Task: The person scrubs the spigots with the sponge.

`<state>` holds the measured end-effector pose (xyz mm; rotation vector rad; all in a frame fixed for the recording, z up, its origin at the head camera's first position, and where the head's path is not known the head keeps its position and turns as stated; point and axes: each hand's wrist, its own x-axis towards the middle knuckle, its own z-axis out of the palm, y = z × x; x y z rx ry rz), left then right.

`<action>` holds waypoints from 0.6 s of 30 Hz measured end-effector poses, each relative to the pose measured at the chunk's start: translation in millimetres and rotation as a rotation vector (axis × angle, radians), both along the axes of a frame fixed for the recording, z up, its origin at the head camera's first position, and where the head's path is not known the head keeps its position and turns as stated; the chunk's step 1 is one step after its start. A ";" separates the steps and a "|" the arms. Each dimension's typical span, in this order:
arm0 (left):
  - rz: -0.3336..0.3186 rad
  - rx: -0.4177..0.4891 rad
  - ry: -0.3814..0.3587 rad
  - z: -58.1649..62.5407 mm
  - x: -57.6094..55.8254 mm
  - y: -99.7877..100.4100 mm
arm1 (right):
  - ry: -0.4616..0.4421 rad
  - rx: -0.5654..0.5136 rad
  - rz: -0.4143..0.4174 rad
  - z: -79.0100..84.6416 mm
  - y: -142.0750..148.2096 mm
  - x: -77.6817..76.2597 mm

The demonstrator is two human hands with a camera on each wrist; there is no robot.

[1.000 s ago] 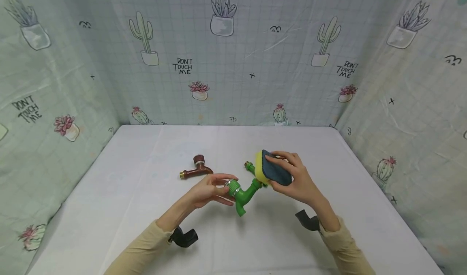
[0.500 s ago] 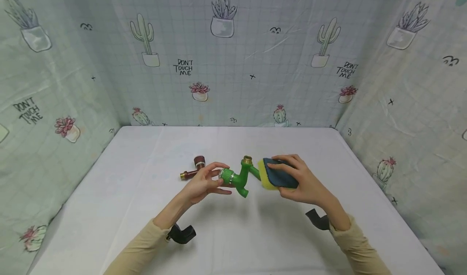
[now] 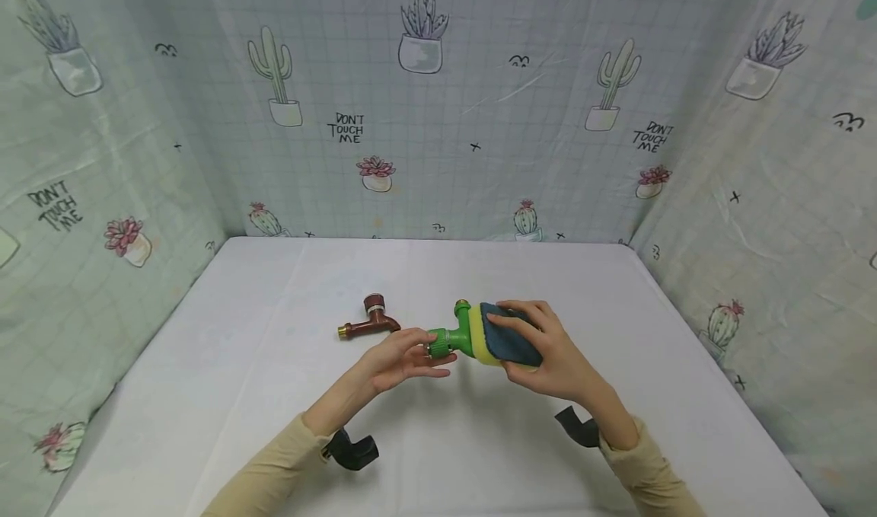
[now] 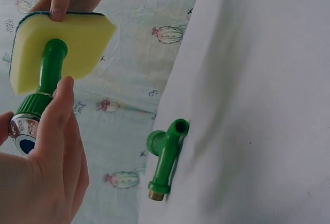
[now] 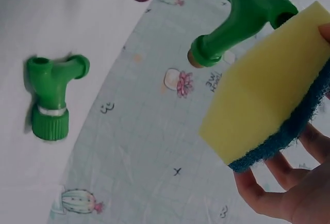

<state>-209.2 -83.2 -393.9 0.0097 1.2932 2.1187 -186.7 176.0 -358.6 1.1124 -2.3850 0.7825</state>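
Note:
Above the middle of the table, my left hand (image 3: 400,361) pinches a green tap (image 3: 462,334) by its ribbed knob between thumb and fingers. The tap's threaded brass end points away from me. My right hand (image 3: 558,361) grips a sponge (image 3: 510,338), yellow with a dark blue scouring side. In the left wrist view, the sponge's yellow face (image 4: 82,53) lies right at the tap's spout (image 4: 51,64). A second green tap (image 5: 49,90) lies on the table, hidden behind the sponge and right hand in the head view.
A brown tap (image 3: 370,320) with a brass end lies on the white table (image 3: 294,273), beyond my left hand. Black curved wrist mounts (image 3: 352,450) hang under both forearms. Patterned cloth (image 3: 473,182) walls in the table's back and sides.
The held tap has turned: its brass end swung from the right to pointing away, its spout toward the sponge. The sponge went from that end, slightly right, then back left to the spout.

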 end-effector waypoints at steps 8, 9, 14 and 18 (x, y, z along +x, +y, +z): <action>0.008 -0.079 0.000 -10.6 0.7 1.8 | 0.101 -0.027 0.028 -4.7 -14.4 3.1; -0.001 -0.058 -0.014 -10.9 0.9 1.1 | 0.106 -0.046 0.041 -5.2 -15.1 3.1; -0.055 0.034 -0.017 -5.3 1.3 -5.2 | 0.094 -0.129 0.123 -9.6 -12.2 3.3; -0.076 0.029 0.050 -2.6 -1.2 -12.5 | 0.096 -0.111 0.120 -15.3 -6.1 3.2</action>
